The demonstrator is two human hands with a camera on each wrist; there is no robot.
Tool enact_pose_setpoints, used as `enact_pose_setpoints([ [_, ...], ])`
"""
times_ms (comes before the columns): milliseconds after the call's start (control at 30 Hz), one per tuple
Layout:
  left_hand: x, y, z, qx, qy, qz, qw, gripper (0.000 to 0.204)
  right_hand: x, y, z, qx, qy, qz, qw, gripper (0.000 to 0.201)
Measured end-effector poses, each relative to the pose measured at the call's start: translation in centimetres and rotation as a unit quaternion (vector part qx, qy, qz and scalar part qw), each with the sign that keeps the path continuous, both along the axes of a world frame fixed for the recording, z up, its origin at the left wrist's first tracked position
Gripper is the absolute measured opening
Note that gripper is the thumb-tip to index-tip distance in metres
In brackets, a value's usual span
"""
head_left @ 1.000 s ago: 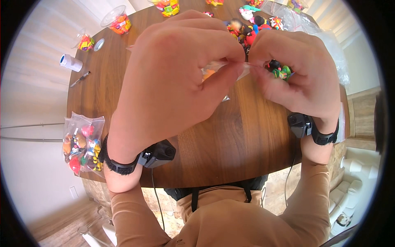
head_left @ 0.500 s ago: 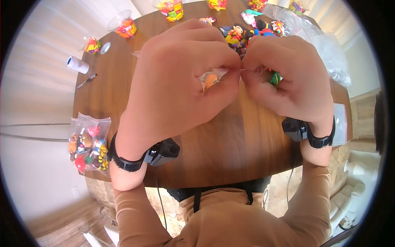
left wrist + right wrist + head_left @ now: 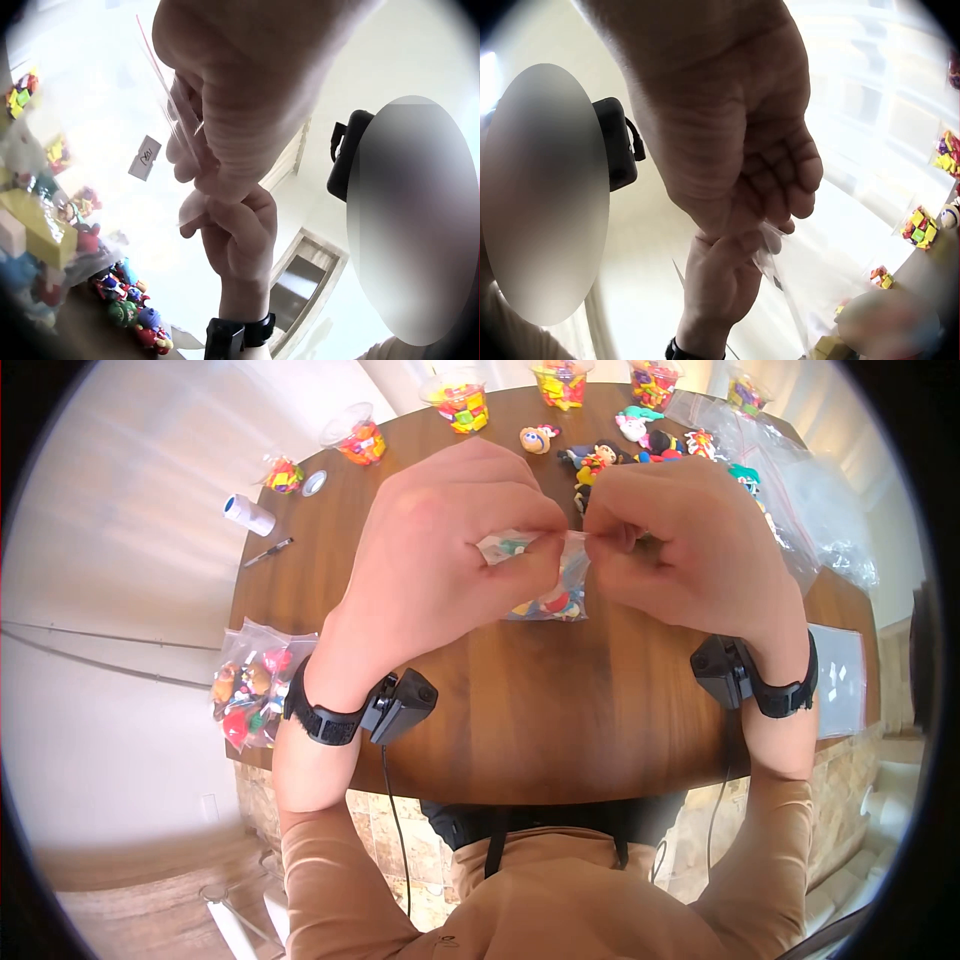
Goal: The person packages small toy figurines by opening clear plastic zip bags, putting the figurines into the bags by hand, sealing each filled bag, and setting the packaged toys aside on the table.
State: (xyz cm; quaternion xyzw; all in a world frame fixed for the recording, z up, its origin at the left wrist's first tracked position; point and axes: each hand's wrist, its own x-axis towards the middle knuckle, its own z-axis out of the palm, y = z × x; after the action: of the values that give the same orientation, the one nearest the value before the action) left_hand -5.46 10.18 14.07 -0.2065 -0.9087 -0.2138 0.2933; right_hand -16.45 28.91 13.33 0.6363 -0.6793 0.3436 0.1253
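A clear zip bag filled with small colourful toys hangs between my two hands above the table. My left hand pinches its top edge between thumb and forefinger. Close to those fingertips, my right hand pinches the same edge. Much of the bag is hidden behind the left hand in the head view. Its red-lined edge shows beside the left hand in the left wrist view, and yellow and pink pieces show lower down. From the right wrist, the clear film runs down from the meeting fingertips.
Another bag of toys lies at the table's left edge. Loose figures are piled beyond my hands. Several tubs of bright pieces line the far edge. Empty clear bags lie at right, with a pen and white bottle at left.
The head view has shifted, bringing more of the far tubs in. The bag's lower part now shows below the left hand. Both hands keep pinching, their fingertips slightly farther apart than half a second ago.
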Motion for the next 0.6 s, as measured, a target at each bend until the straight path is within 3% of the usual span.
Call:
enact_pose_setpoints([
  [600,1.0,-3.3,0.1,0.000,-0.053,0.051,0.997,0.009,0.1,0.2,0.1,0.033,-0.043,-0.036,0.998,0.008],
])
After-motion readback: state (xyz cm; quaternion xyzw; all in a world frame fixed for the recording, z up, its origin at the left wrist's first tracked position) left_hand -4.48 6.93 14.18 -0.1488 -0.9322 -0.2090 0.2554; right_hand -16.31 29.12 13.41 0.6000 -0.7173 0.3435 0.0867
